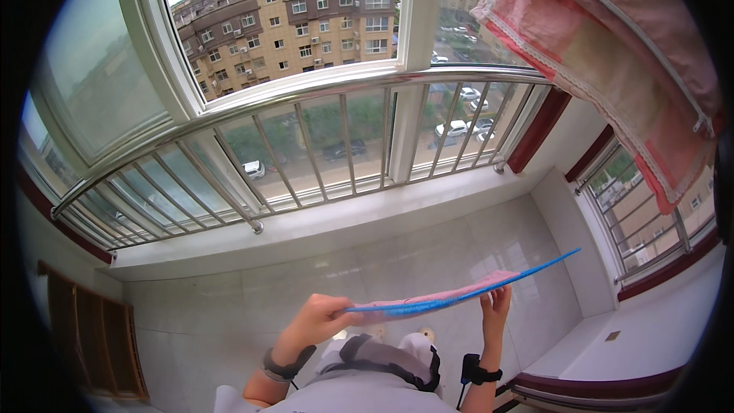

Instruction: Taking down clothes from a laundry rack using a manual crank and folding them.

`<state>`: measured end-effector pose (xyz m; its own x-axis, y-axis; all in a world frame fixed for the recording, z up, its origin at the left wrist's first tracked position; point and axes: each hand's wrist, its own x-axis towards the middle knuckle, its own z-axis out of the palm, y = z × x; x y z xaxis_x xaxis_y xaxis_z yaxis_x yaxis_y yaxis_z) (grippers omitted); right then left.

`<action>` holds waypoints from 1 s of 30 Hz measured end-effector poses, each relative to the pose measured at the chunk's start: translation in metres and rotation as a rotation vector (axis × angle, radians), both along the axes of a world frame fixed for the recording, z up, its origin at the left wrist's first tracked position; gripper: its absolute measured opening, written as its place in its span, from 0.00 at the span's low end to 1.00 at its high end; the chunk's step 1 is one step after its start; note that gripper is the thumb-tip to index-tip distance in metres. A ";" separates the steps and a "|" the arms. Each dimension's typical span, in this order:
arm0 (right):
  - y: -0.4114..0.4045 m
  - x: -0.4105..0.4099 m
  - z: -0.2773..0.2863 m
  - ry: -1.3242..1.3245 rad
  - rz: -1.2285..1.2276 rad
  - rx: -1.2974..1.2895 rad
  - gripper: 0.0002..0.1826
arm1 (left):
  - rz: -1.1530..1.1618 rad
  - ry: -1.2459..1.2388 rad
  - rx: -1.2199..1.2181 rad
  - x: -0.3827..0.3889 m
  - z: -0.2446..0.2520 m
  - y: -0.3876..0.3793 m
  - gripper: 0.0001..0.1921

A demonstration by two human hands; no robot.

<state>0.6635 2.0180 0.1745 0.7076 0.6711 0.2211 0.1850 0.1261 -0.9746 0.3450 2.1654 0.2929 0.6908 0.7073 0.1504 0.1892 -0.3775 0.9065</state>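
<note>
A thin blue and pink cloth (436,303), seen almost edge-on, stretches between my hands at waist height. My left hand (319,316) is closed on its left end, with the thumb and fingers pinching the edge. Farther along, the fingers of my right hand (496,302) grip its lower side. Past that hand the blue edge runs on to a narrow tip at the right. Pink shows along the upper side, blue along the near side. The flat faces are mostly hidden. Both my wrists wear dark bands.
A metal railing (344,143) guards the window, whose middle pane looks open. Pink lace-trimmed fabric with a zip (596,63) hangs at upper right. A brown wooden rack or shelf (94,335) stands at lower left. Grey tiles (275,287) cover the floor; a white ledge (321,212) runs below the railing.
</note>
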 end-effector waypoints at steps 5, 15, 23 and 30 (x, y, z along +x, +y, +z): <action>0.000 -0.018 0.025 -0.007 0.052 -0.108 0.17 | 0.023 0.021 0.050 -0.001 -0.011 0.002 0.05; -0.004 -0.043 0.027 0.193 0.412 -0.254 0.16 | 0.081 -0.016 -0.030 0.011 -0.008 -0.003 0.06; 0.018 -0.061 -0.010 0.360 0.359 -0.146 0.22 | -0.020 0.058 -0.131 0.032 -0.033 0.000 0.09; 0.019 -0.071 0.012 0.086 0.481 -0.242 0.24 | -0.049 0.020 -0.143 0.047 -0.041 -0.008 0.10</action>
<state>0.5927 2.0372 0.1861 0.3166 0.9482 -0.0251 0.0805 -0.0533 -0.9953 0.3921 2.1577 0.2516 0.7266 0.6861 0.0363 0.1922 -0.2537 0.9480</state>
